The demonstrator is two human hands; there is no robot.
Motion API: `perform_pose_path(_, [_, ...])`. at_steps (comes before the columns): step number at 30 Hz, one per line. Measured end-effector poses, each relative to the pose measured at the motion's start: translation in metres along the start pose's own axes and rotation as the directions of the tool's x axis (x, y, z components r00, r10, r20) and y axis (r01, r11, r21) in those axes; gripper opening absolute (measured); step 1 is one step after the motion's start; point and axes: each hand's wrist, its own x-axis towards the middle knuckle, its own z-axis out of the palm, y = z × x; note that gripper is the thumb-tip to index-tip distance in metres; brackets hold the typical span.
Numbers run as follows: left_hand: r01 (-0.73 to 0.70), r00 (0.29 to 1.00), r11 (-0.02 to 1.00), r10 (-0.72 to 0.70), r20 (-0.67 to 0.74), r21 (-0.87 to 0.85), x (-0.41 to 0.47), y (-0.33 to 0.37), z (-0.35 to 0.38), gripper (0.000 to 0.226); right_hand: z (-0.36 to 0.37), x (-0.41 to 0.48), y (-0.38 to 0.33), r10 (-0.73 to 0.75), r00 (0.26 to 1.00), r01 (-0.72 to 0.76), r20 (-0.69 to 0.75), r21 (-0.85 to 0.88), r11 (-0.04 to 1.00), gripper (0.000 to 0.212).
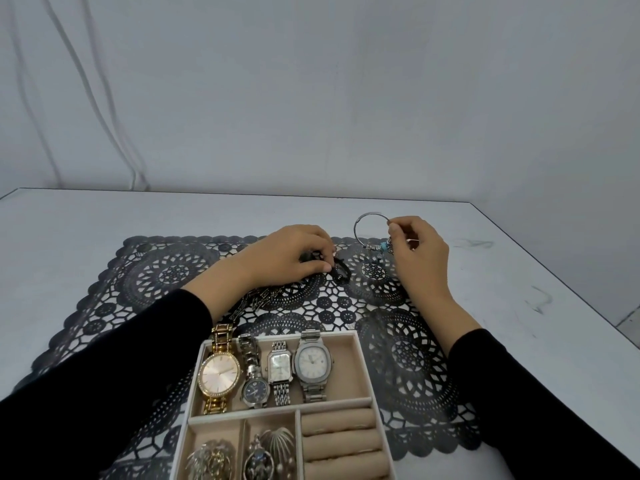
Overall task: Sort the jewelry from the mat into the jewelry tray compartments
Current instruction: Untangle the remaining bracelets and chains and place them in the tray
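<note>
A black lace mat (145, 282) covers the near part of the white table. On it, close to me, stands a beige jewelry tray (358, 362). Its far compartment holds several watches (219, 374); the near left ones hold brooches (273, 445), and ring rolls (339, 441) fill the near right. My left hand (287, 258) pinches a black bracelet (341, 270) lying on the mat. My right hand (417, 251) holds a silver bangle (360, 225) with a turquoise bead, lifted above the mat's far edge. A dark chain bracelet (252, 301) lies under my left wrist.
The table's far edge (311, 197) meets a grey wall. Its right edge (571, 292) runs diagonally toward me. White cables (104, 109) hang down the wall at the left.
</note>
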Motion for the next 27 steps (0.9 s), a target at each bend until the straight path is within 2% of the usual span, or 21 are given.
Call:
perform_pose_path(6, [0.063, 0.998, 0.998, -0.064, -0.005, -0.030, -0.002, -0.002, 0.000, 0.005, -0.001, -0.001, -0.001, 0.006, 1.000, -0.006, -0.008, 0.022, 1.000, 0.010])
perform_pose_path(16, [0.143, 0.960, 0.956, -0.197, -0.199, -0.256, -0.010, -0.002, -0.010, 0.003, -0.004, -0.001, -0.004, 0.051, 0.998, -0.049, -0.037, 0.066, 0.997, 0.011])
perform_pose_path(21, [0.190, 0.914, 0.933, -0.281, -0.293, -0.304, -0.020, 0.008, -0.016, 0.004, -0.009, -0.002, -0.014, 0.085, 0.996, -0.080, -0.042, 0.100, 0.992, 0.010])
perform_pose_path(27, [0.188, 0.846, 0.876, -0.374, -0.380, -0.445, -0.039, 0.026, -0.023, 0.008, -0.018, -0.011, -0.028, 0.121, 0.993, -0.115, -0.019, 0.194, 0.974, 0.010])
